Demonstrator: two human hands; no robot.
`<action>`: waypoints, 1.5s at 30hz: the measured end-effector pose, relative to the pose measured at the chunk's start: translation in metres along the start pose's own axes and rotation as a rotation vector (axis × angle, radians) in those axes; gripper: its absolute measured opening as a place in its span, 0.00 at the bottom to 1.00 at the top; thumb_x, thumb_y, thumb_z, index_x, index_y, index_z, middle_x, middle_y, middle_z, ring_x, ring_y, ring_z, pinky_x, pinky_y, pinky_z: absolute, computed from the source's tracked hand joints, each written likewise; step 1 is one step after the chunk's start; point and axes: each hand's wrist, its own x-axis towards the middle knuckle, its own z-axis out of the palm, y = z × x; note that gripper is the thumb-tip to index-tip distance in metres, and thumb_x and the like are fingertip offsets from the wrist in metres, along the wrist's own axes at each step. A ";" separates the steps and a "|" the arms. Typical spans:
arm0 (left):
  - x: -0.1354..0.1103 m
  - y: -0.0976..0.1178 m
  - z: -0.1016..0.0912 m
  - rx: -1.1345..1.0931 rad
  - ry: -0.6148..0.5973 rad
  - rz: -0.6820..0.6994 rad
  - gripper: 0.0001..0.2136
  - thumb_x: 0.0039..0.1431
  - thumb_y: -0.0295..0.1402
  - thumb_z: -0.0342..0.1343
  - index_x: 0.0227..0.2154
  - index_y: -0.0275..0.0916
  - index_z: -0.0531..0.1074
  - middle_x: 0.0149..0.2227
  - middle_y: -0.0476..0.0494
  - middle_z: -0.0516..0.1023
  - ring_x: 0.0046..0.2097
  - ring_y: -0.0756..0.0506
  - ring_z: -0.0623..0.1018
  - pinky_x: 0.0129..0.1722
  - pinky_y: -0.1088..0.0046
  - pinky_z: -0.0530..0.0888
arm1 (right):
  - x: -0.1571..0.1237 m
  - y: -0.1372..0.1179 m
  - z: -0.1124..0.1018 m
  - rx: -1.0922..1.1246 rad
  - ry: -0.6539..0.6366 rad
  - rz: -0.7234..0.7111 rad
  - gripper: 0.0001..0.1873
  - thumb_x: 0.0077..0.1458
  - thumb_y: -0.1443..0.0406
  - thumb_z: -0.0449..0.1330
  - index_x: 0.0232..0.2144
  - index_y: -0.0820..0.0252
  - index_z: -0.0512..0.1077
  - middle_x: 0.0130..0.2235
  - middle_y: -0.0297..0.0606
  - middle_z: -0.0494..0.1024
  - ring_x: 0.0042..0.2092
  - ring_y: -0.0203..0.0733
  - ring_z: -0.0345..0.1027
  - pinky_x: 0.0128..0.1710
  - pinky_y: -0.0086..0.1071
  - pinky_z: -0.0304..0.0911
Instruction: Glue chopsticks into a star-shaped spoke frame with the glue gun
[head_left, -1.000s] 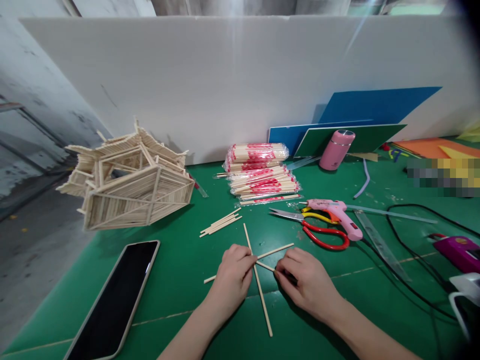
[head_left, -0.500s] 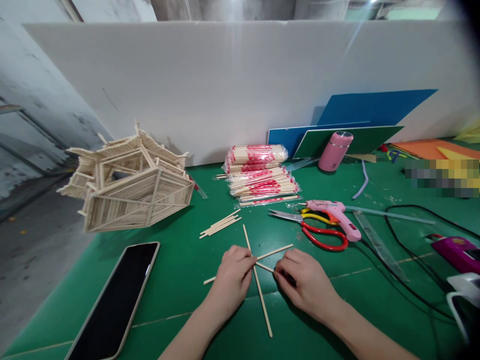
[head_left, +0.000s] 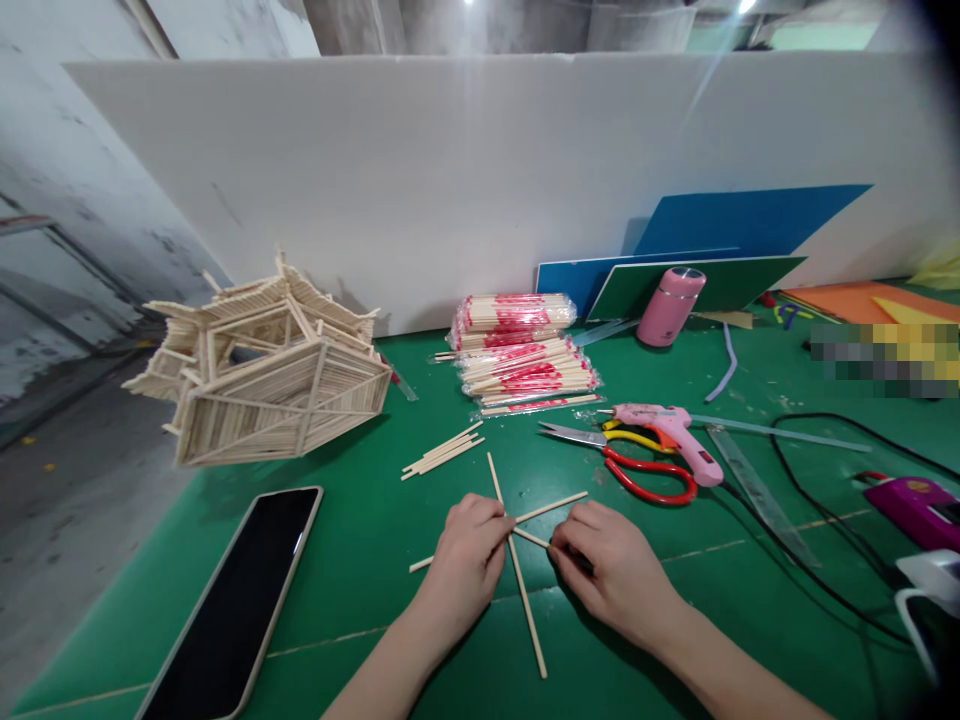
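Note:
On the green table (head_left: 360, 520) my left hand (head_left: 463, 562) and my right hand (head_left: 604, 568) rest close together, fingers curled, each pinching a thin wooden stick. The crossed sticks (head_left: 517, 560) form a star shape lying flat: one long stick runs from far to near, others cross it between my hands. A small loose bundle of sticks (head_left: 442, 450) lies just beyond my left hand.
A stick-built model house (head_left: 270, 375) stands far left near the table edge. A black phone (head_left: 232, 600) lies near left. Wrapped chopstick packs (head_left: 521, 350), red scissors (head_left: 637, 465), a pink glue gun (head_left: 675, 430), a clear ruler (head_left: 757, 485), a pink bottle (head_left: 670, 305) and black cables (head_left: 817, 500) sit to the right.
The view has tilted slightly; my hands and the sticks have barely moved.

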 end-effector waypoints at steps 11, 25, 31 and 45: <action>0.001 -0.001 0.000 0.002 0.000 0.001 0.11 0.53 0.23 0.43 0.32 0.37 0.71 0.31 0.42 0.71 0.36 0.46 0.67 0.35 0.67 0.65 | 0.000 0.000 0.000 0.006 -0.008 -0.002 0.08 0.52 0.68 0.50 0.25 0.60 0.67 0.26 0.37 0.66 0.30 0.37 0.57 0.29 0.29 0.51; 0.000 -0.001 0.000 -0.018 0.018 0.012 0.12 0.52 0.23 0.44 0.33 0.38 0.71 0.32 0.42 0.72 0.37 0.46 0.67 0.36 0.67 0.66 | -0.001 0.000 0.000 0.005 -0.005 0.009 0.08 0.52 0.68 0.49 0.25 0.60 0.67 0.26 0.37 0.66 0.30 0.37 0.57 0.29 0.29 0.51; 0.000 -0.001 0.001 -0.007 0.027 0.024 0.12 0.53 0.23 0.43 0.33 0.38 0.71 0.31 0.42 0.71 0.36 0.46 0.67 0.35 0.67 0.66 | 0.000 0.000 0.001 0.007 0.029 -0.016 0.08 0.52 0.68 0.50 0.24 0.60 0.67 0.26 0.36 0.66 0.30 0.37 0.58 0.28 0.29 0.51; 0.001 0.003 -0.002 -0.004 0.017 -0.002 0.12 0.51 0.23 0.44 0.32 0.39 0.71 0.31 0.43 0.72 0.36 0.46 0.67 0.35 0.68 0.66 | 0.000 -0.001 0.000 0.007 0.019 -0.007 0.08 0.51 0.68 0.50 0.24 0.59 0.67 0.26 0.36 0.66 0.29 0.37 0.59 0.28 0.29 0.52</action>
